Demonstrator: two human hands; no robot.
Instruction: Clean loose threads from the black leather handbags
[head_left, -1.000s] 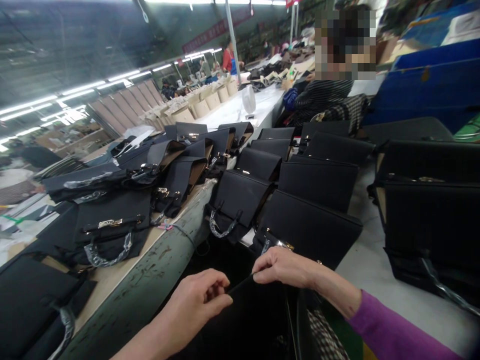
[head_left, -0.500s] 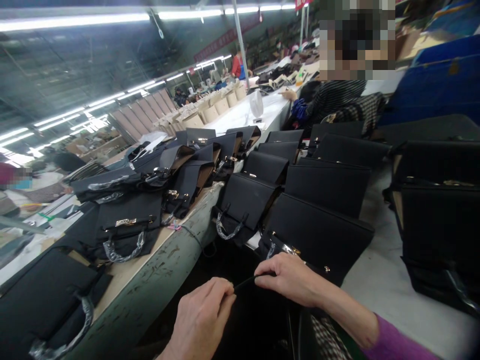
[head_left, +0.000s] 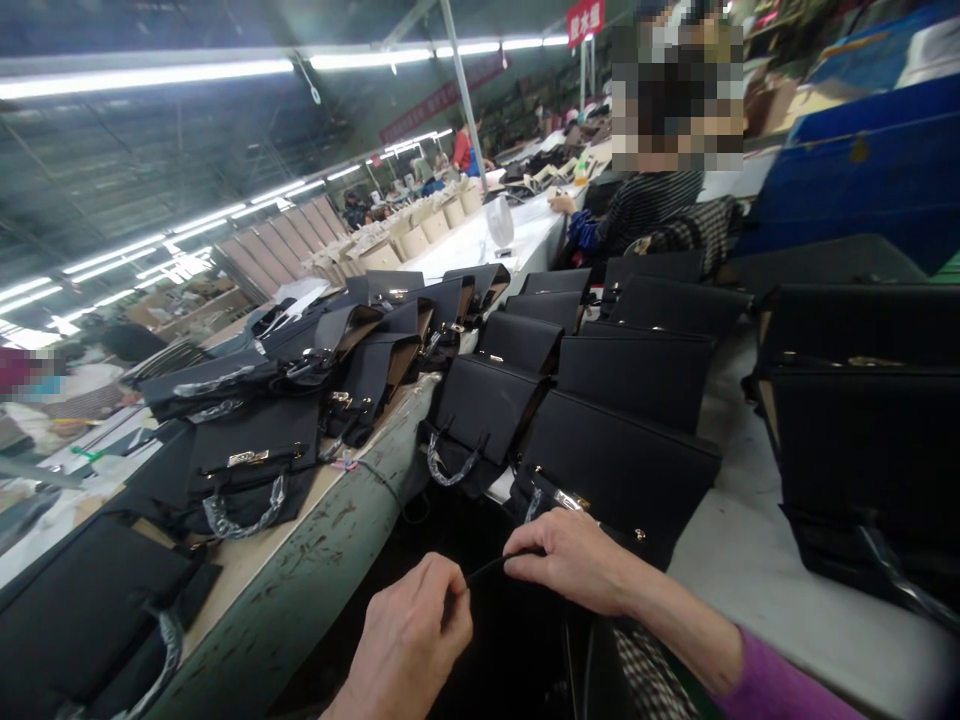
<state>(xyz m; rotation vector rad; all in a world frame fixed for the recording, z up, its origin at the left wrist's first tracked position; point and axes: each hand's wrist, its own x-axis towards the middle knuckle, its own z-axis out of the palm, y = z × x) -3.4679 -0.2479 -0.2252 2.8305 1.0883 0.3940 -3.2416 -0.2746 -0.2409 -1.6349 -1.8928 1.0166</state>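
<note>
Between my two hands stretches the thin upper edge of a black bag (head_left: pixel 486 572); its body sinks into the dark below and its outline cannot be made out. My left hand (head_left: pixel 416 630) pinches this edge from the left, fingertips curled in. From the right, my right hand (head_left: pixel 574 560) grips the same edge between thumb and fingers. Just beyond my right hand lies a black handbag (head_left: pixel 615 470) with a metal clasp and a plastic-wrapped handle. A smaller black handbag (head_left: pixel 487 415) lies farther off, its wrapped handle hanging at the front.
On the left, a bench (head_left: pixel 352 560) with a worn green side carries several black handbags (head_left: pixel 255 455). More bags lie on the white table (head_left: pixel 720 560) to the right. A person in a striped top (head_left: pixel 660 205) sits ahead, near a blue bin (head_left: pixel 862 170).
The view has swung slightly right, so the bags and tables appear shifted left. Both hands keep their hold on the black edge, almost in the same place.
</note>
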